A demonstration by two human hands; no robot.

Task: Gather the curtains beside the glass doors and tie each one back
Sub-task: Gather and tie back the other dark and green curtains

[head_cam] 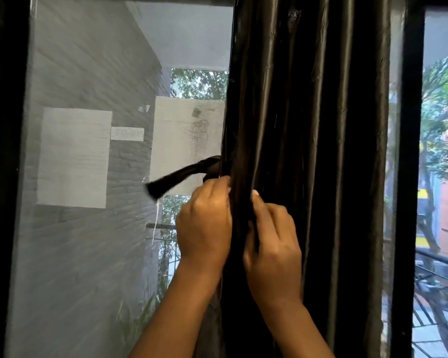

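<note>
- Curtain (308, 151) of dark satin hangs bunched into folds just ahead of me, between the screened glass door (88, 228) and the black frame post (409, 177).
- My left hand (204, 226) and right hand (272, 244) each pinch folds at its left edge.
- Tieback strip (184, 174) pokes out loose, so I judge gathering done, knot pending.
- No other curtains in view.

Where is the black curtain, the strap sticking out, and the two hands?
black curtain (321, 125): head view, on a shiny middle fold.
strap (181, 175): head view, mid-length of the loose end.
left hand (204, 223): head view, back of hand.
right hand (274, 244): head view, back of hand.
</note>
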